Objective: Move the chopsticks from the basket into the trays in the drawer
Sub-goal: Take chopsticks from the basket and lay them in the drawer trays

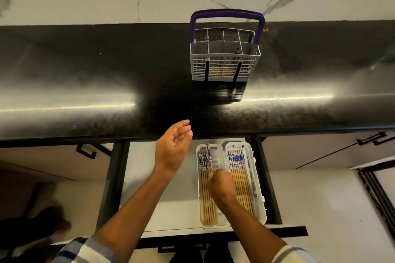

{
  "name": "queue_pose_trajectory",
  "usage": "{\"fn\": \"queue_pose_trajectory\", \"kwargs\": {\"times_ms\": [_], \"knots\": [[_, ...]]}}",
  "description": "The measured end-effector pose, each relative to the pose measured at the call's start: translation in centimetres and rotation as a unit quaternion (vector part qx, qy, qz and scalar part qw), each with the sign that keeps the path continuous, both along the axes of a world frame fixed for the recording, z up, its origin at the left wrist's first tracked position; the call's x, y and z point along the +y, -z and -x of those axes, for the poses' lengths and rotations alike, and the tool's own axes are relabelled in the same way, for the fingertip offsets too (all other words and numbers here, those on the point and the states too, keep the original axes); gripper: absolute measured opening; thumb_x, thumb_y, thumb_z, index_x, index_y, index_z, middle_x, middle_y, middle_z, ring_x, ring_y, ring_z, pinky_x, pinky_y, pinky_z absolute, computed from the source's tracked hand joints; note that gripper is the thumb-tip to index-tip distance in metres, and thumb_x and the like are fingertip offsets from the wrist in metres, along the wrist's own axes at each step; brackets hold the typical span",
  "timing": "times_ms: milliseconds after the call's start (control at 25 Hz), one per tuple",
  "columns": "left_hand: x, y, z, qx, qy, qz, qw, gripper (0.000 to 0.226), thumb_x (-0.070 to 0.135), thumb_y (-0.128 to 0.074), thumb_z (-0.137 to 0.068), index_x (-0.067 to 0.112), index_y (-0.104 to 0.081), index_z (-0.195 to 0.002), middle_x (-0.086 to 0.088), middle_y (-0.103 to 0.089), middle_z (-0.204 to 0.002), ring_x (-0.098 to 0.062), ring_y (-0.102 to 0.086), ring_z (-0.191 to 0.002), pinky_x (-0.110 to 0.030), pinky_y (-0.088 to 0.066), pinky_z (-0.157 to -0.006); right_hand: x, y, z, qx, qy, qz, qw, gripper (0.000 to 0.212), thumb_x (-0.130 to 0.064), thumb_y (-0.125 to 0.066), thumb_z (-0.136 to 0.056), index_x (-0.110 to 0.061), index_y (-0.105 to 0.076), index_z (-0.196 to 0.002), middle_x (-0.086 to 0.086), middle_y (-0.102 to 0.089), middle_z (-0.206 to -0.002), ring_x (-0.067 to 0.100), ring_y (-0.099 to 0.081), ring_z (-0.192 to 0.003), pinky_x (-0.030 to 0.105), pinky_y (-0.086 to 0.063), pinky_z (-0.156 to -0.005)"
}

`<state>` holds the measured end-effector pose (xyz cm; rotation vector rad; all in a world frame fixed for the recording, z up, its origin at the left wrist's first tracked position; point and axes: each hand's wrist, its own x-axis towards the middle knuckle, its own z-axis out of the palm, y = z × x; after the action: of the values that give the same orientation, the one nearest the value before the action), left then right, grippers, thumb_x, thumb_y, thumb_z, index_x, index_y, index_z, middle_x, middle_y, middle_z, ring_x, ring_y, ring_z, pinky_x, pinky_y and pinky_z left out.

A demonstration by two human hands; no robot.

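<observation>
Chopsticks [240, 179] fill two white trays lying side by side in the open drawer [149, 188], their blue-patterned ends toward the counter [106, 70]. The right tray [255, 177] looks packed across its width; the left tray [199, 188] holds a row along its left side with bare room on its right. The drawer floor left of the trays is open. The drawer sits between dark side rails, its front edge near the bottom of the view.

The basket [224, 57] stands upright on the dark counter well beyond the drawer, purple handle raised. Through its mesh front something pale shows low inside, too unclear to name. Both sleeves are cut off by the bottom of the view.

The right hand [220, 186] is curled over the left tray, its grip pinching a few chopsticks [209, 160] tilted, with tips toward the tray's far end; the fingertips are hidden behind the knuckles. The left hand [173, 147] hovers over the drawer's back edge, palm turned sideways, fingers loosely spread, holding nothing.
</observation>
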<state>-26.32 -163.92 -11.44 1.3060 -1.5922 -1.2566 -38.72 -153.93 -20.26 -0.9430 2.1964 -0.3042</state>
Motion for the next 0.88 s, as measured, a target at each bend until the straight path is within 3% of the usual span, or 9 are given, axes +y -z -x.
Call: {"fn": "queue_pose_trajectory", "kwargs": {"times_ms": [80, 240, 400, 520, 880], "knots": [[-0.8, -0.4, -0.5, 0.016, -0.028, 0.009, 0.999, 0.033, 0.018, -0.066, -0.094, 0.018, -0.063, -0.127, 0.000, -0.073, -0.116, -0.008, -0.069, -0.108, -0.025, -0.056, -0.095, -0.6, -0.2, -0.3, 0.028, -0.026, -0.037, 0.999, 0.024, -0.010, -0.046, -0.099, 0.001, -0.063, -0.111, 0.015, -0.067, -0.108, 0.029, -0.066, -0.096, 0.032, -0.053, -0.080], [-1.7, -0.6, -1.0, 0.044, -0.059, -0.005, 0.997, 0.030, 0.017, -0.067, -0.093, 0.022, -0.064, -0.123, -0.002, -0.074, -0.113, -0.011, -0.071, -0.107, -0.032, -0.058, -0.094, -1.6, -0.2, -0.3, 0.085, -0.082, -0.074, 0.990, 0.025, -0.014, -0.045, -0.103, -0.002, -0.053, -0.124, 0.012, -0.064, -0.113, 0.014, -0.059, -0.086, 0.023, -0.053, -0.074], [-1.6, -0.2, -1.5, 0.056, -0.066, -0.019, 0.996, 0.029, 0.018, -0.067, -0.093, 0.026, -0.064, -0.121, -0.001, -0.074, -0.113, -0.011, -0.070, -0.107, -0.036, -0.057, -0.095, -1.8, 1.1, -0.8, 0.116, -0.129, -0.108, 0.979, 0.027, -0.017, -0.046, -0.103, -0.003, -0.052, -0.126, 0.012, -0.063, -0.114, 0.018, -0.066, -0.100, 0.026, -0.058, -0.086], [-1.4, -0.4, -1.9, 0.092, -0.100, -0.030, 0.990, 0.026, 0.014, -0.066, -0.094, 0.024, -0.065, -0.118, -0.002, -0.074, -0.111, -0.011, -0.071, -0.107, -0.036, -0.057, -0.096, -1.5, 1.9, -1.2, 0.117, -0.118, -0.111, 0.980, 0.028, -0.016, -0.046, -0.102, 0.000, -0.055, -0.125, 0.012, -0.065, -0.111, 0.023, -0.068, -0.100, 0.029, -0.058, -0.085], [-1.9, -1.7, -1.8, 0.175, -0.125, -0.027, 0.976, 0.024, 0.008, -0.067, -0.092, 0.023, -0.068, -0.110, -0.009, -0.076, -0.106, -0.020, -0.072, -0.105, -0.045, -0.056, -0.096, -1.1, 2.6, -1.6, 0.117, -0.097, -0.110, 0.982, 0.021, -0.015, -0.051, -0.101, -0.008, -0.058, -0.118, 0.009, -0.067, -0.107, 0.018, -0.068, -0.093, 0.027, -0.060, -0.081]]}}
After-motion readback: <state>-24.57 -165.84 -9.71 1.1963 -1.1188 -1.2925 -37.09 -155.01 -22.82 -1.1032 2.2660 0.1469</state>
